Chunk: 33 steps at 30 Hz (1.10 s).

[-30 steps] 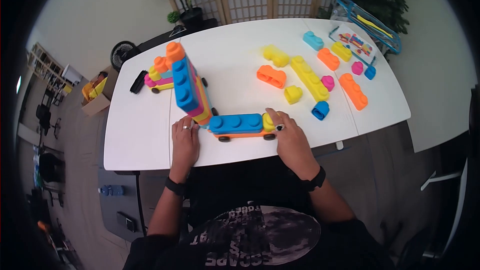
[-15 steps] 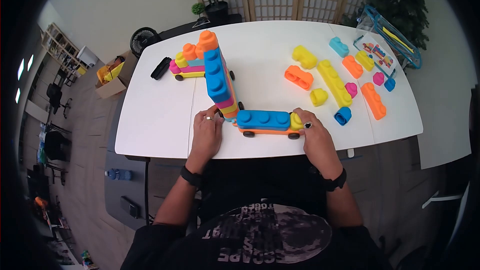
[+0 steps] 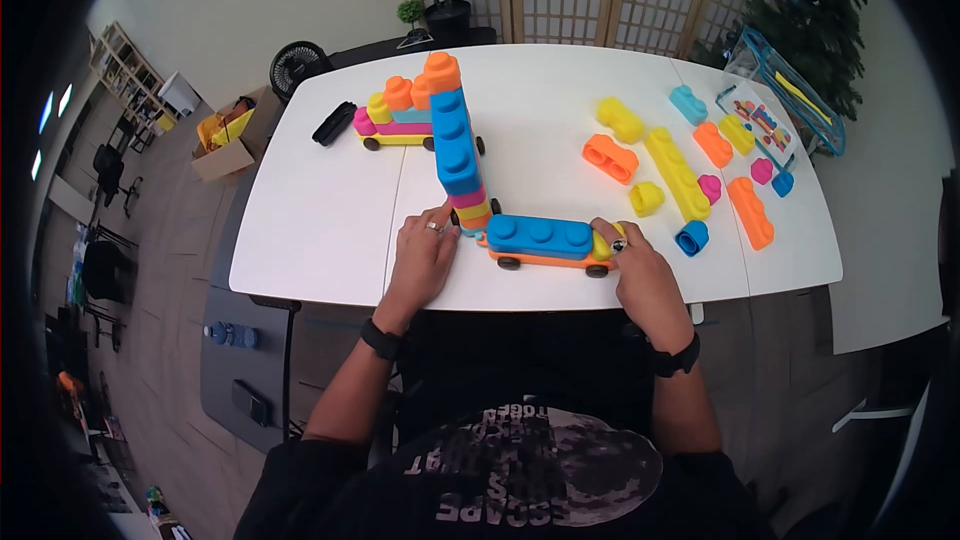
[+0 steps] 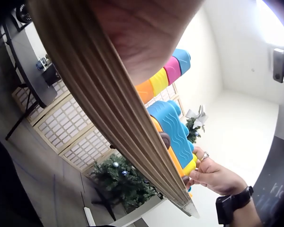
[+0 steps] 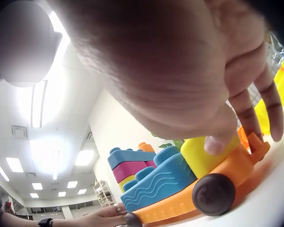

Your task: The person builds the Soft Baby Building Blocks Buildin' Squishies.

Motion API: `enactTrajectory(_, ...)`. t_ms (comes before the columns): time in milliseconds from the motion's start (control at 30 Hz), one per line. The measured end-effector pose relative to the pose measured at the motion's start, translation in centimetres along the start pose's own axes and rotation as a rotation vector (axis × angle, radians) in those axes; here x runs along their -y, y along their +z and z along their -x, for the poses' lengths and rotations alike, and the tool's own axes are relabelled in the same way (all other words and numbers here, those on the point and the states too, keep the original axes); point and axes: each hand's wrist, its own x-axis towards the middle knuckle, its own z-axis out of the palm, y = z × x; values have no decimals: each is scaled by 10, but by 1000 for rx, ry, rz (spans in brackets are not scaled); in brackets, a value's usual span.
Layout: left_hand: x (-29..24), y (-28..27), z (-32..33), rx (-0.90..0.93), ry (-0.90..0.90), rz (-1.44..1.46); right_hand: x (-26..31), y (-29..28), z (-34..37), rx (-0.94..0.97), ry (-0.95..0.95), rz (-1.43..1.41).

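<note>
Several toy building blocks form a train on wheels. In the head view, my right hand [image 3: 650, 280] pinches a small yellow block [image 5: 203, 153] at the right end of an orange wheeled car [image 3: 548, 258]. A long blue block [image 3: 540, 235] sits beside it on the same car. The car's left end meets the near end of another wheeled car carrying a tall stack [image 3: 456, 155] of blue, pink, yellow and orange blocks. My left hand [image 3: 423, 255] holds the near end of that car, its fingertips partly hidden behind the wheel.
Further along stands a yellow wheeled car [image 3: 400, 139] with small blocks, next to a black object [image 3: 334, 124]. Loose blocks, including a long yellow block [image 3: 678, 175] and an orange block [image 3: 750, 213], lie to the right. A picture card [image 3: 757, 125] is at the back right.
The scene shifts rightward in the head view as the camera turns. Both hands stay at the same cars; the orange car appears slightly turned, its right end lower in the view.
</note>
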Motion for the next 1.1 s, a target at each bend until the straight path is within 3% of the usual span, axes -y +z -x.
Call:
enactTrajectory(167, 0, 0, 0, -40, 39, -1, 7, -5, 1, 37, 28, -7)
enactTrajectory(267, -2, 1, 0, -58, 39, -26, -2, 12, 1, -163, -165, 56)
enactTrajectory(467, -5, 1, -1, -34, 16, -45, 7, 24, 0, -115, -31, -122)
enactTrajectory(767, -3, -1, -1, -20, 18, -7, 13, 15, -4, -61, 46, -88)
enactTrajectory(1100, -5, -5, -2, -12, 9, 11, 4, 27, -6, -135, -40, -98)
